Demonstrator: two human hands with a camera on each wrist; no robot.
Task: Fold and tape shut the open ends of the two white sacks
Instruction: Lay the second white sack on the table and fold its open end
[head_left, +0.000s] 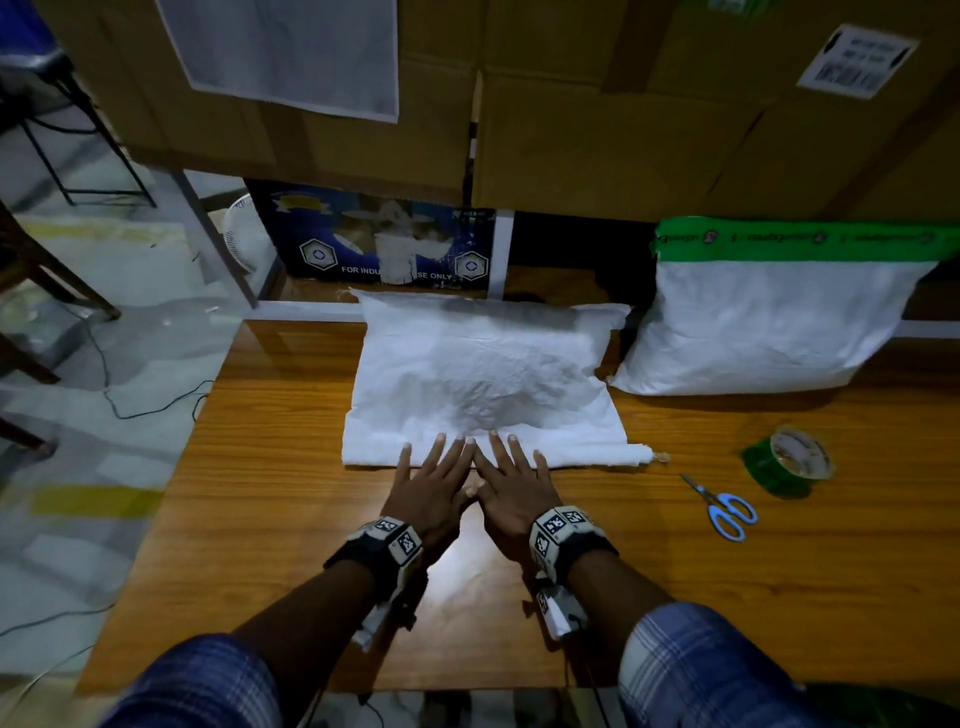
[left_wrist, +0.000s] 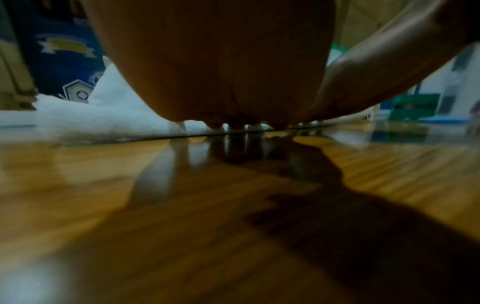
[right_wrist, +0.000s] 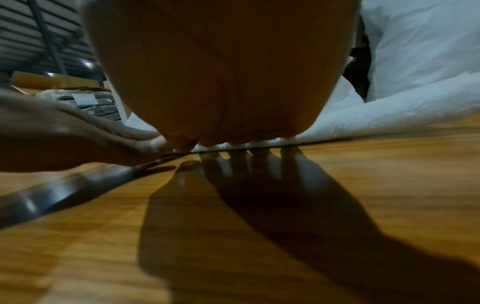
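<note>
Near sack (head_left: 483, 379) lies flat on the wooden surface (head_left: 291, 519), mid-field, its near edge rolled into a fold running left to right. Far end of the sack reaches the back edge of the surface.

Left hand (head_left: 428, 491) and right hand (head_left: 514, 493) side by side, palms down, thumbs touching or nearly so. Fingers (head_left: 440, 447) of both hands straight and splayed, tips pressing on the folded near edge; nothing gripped. Both wrist views confirm: flat palm over the surface, fingertips on the white fold (left_wrist: 109, 123), (right_wrist: 376, 115).

Second sack (head_left: 769, 322) sits right and behind, leaning against the cartons (head_left: 623, 130), well apart from the hands. A band of green tape (head_left: 805, 239) runs across its upper end.

Tape roll (head_left: 789, 460), green, on the surface to the right of the near sack. Scissors (head_left: 724, 506), blue-handled, just beside the roll on its near-left side, blades pointing toward the sack's right corner. Neither touched.
</note>
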